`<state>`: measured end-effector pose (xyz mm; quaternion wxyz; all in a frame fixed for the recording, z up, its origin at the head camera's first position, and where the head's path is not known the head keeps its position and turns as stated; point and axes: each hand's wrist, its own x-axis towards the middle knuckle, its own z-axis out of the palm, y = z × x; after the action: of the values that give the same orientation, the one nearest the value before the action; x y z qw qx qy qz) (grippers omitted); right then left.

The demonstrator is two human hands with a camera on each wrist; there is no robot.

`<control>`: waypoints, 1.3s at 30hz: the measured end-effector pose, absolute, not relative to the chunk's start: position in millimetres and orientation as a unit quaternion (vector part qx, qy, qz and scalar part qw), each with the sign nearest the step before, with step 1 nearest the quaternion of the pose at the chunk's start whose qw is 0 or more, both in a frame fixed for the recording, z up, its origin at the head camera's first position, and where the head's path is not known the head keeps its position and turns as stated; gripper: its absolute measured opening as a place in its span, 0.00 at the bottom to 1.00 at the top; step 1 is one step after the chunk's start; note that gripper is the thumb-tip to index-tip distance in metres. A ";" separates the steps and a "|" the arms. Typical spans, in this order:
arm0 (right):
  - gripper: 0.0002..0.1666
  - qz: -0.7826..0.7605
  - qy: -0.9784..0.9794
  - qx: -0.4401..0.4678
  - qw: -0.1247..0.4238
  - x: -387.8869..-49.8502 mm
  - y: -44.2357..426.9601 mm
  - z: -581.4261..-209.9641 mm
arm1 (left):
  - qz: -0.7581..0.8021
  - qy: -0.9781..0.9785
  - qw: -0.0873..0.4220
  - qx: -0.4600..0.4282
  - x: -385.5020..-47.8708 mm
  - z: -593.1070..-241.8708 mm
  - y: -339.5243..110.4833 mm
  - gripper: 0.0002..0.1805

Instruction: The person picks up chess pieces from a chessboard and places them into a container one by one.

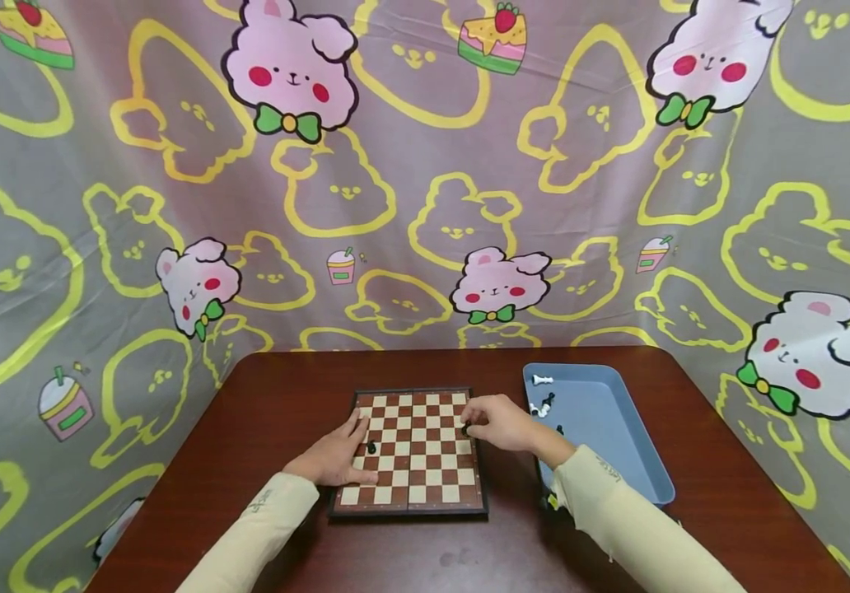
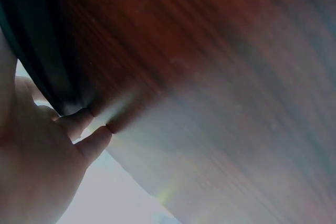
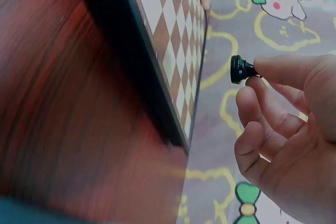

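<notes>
A folding chessboard [image 1: 434, 477] with brown and cream squares and a dark rim lies on the table. My left hand [image 1: 336, 455] rests at its left side, fingers spread over the edge. Beside those fingers a single black chess piece [image 1: 371, 447] stands on the squares. Over the board's right edge, my right hand [image 1: 502, 422] pinches another black chess piece [image 3: 240, 70] between thumb and fingertips. Its round base points away from the hand in the right wrist view, while the fingers cover its top, so its kind is unclear.
To the right of the board sits a blue-grey tray [image 1: 643, 441], with several black and white chess pieces near its left side, such as a white one [image 1: 542, 380]. My right forearm crosses its near left part. A patterned cloth [image 1: 410, 206] hangs around the brown table [image 1: 277, 387].
</notes>
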<state>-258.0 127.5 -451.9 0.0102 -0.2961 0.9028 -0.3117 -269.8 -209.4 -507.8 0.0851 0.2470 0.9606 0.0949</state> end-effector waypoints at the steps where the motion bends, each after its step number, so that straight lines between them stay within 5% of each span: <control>1: 0.06 -0.314 0.903 -0.293 0.012 -257.3 132.4 -451.7 | 0.096 0.960 0.085 0.248 -269.8 -508.2 -209.5 0.62; 39: 0.07 -0.345 0.913 -0.217 -0.029 -250.0 277.8 -466.1 | 0.091 0.960 0.088 0.248 -271.9 -509.4 -210.8 0.64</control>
<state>-250.0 277.8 -466.1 -0.0286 -0.2168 0.9129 -0.3446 -271.9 -210.8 -509.4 0.0884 0.2483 0.9603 0.0914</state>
